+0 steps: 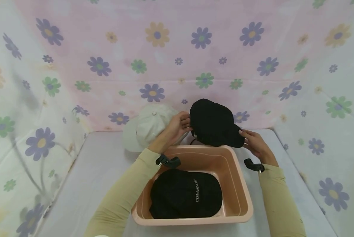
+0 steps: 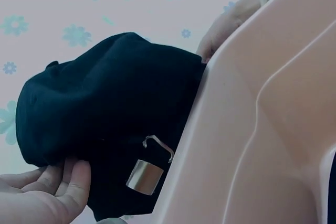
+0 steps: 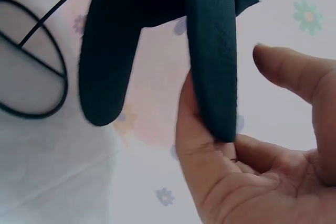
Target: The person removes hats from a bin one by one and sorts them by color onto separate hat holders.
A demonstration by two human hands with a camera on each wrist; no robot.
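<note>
A black baseball cap (image 1: 213,123) is behind the basin, its brim pointing right. My left hand (image 1: 179,126) holds its back edge; in the left wrist view the bent fingers (image 2: 68,184) meet the cloth near a metal buckle (image 2: 145,177). My right hand (image 1: 256,144) touches the brim. In the right wrist view, fingers lie along the lower edge of the curved brim (image 3: 212,61), while the thumb stands apart from it. A second black cap with pale lettering (image 1: 182,194) lies inside the pink basin (image 1: 242,184).
Left of the black cap is a white cap (image 1: 151,121), partly behind my left hand. A black wire stand (image 3: 58,10) shows below the black cap. Flowered cloth walls (image 1: 177,65) border the white table (image 1: 96,164) at the back and both sides.
</note>
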